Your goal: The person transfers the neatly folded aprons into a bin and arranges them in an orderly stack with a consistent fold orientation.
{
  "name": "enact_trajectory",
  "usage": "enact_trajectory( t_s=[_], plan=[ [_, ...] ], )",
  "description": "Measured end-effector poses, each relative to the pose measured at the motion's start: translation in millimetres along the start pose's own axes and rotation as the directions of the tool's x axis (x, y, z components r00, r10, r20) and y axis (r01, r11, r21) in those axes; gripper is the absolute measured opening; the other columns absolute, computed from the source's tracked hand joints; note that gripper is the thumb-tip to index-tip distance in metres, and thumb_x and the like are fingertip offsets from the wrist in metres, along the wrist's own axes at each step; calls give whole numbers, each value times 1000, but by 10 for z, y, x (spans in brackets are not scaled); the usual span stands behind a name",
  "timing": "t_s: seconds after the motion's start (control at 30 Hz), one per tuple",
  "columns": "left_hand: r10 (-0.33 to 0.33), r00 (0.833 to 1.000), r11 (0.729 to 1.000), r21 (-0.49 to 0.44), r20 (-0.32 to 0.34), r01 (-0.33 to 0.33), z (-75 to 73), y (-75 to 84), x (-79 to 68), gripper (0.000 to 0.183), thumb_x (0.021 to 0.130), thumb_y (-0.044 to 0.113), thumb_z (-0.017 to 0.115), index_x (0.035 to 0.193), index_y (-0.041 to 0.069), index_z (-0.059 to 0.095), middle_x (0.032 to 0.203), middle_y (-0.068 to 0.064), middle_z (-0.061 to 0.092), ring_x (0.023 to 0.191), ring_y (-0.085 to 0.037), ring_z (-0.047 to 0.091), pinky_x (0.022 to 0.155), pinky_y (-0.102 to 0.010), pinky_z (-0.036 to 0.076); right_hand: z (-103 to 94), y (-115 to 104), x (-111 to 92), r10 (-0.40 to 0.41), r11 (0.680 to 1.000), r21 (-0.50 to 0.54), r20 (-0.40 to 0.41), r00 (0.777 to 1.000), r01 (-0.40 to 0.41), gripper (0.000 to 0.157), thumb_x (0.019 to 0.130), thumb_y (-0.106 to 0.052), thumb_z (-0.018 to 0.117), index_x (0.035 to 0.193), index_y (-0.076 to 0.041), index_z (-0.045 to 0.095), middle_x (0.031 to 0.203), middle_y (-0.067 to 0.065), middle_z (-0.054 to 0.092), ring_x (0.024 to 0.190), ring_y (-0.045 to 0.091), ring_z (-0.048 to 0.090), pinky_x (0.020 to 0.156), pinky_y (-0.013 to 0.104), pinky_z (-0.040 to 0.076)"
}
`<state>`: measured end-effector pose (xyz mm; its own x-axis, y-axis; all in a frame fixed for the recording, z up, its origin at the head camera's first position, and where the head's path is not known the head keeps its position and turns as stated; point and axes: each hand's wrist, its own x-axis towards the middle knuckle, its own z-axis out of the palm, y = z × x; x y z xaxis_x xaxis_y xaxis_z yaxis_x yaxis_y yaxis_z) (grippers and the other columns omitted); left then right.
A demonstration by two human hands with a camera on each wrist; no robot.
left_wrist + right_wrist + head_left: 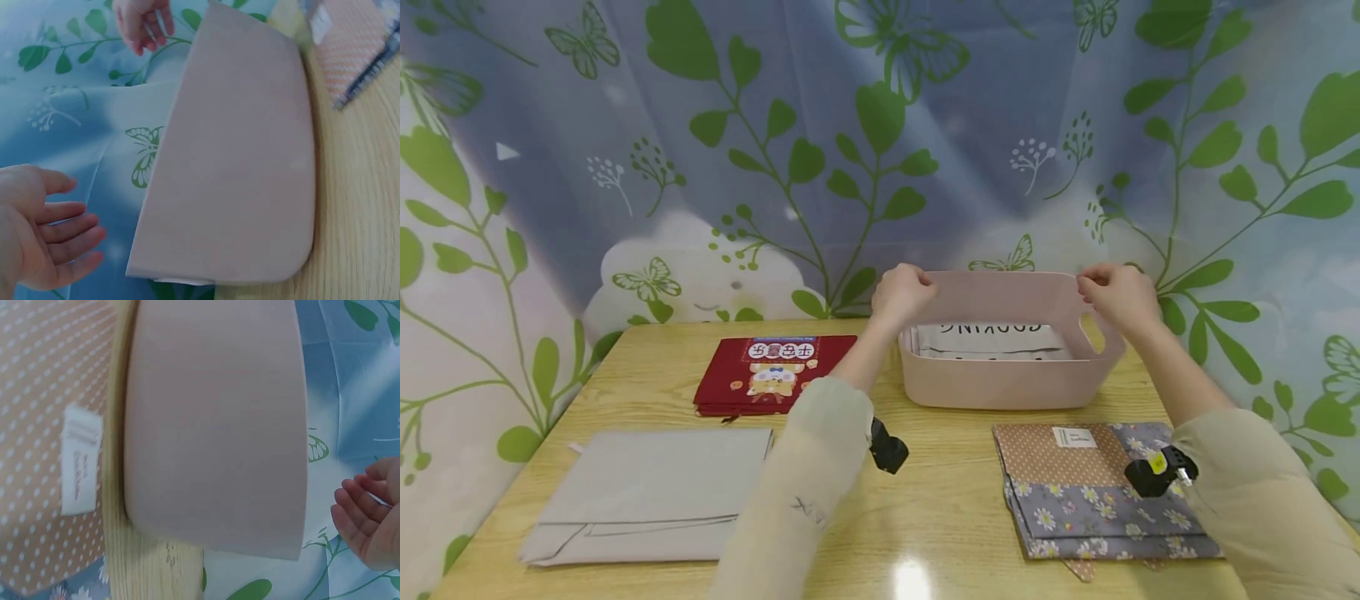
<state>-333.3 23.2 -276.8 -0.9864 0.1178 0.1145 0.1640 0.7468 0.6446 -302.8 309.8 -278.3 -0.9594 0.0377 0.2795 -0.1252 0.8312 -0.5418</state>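
A pink plastic basket with handle holes stands at the back of the table. Inside it lies a folded white cloth with upside-down lettering that reads COOKING. My left hand is at the basket's left end, near rim height. The left wrist view shows this left hand with loosely bent fingers, apart from the basket wall. At the other end is my right hand, by the right handle hole. In the right wrist view the right hand also has relaxed fingers and holds nothing.
A folded red cloth with a cartoon figure lies left of the basket. Nearer on the left is a folded grey cloth. In front of the basket, a folded daisy-and-dot cloth lies at the right. A leaf-print curtain hangs behind the table.
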Motion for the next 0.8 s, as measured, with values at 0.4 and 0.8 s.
enact_trajectory(
  t_s=[0.4, 0.8],
  plan=[
    [247, 967, 927, 304, -54, -220, 8, -37, -198, 44, 89, 45, 56, 58, 15, 48, 55, 6, 43, 47, -8, 37, 41, -21, 26, 29, 27, -168, -255, 940, -236, -5, 967, 246, 30, 94, -17, 49, 105, 6, 64, 107, 29, 58, 97, 44, 52, 76, 57, 42],
    [533, 844, 688, 611, -61, -391, 51, -107, -466, 43, 84, 51, 61, 63, 14, 52, 62, 2, 48, 54, -15, 48, 45, -25, 36, 49, 102, -404, -448, 836, -382, -62, 892, 394, 28, 83, -17, 64, 102, 4, 63, 96, 25, 60, 88, 43, 53, 69, 55, 43]
  ],
)
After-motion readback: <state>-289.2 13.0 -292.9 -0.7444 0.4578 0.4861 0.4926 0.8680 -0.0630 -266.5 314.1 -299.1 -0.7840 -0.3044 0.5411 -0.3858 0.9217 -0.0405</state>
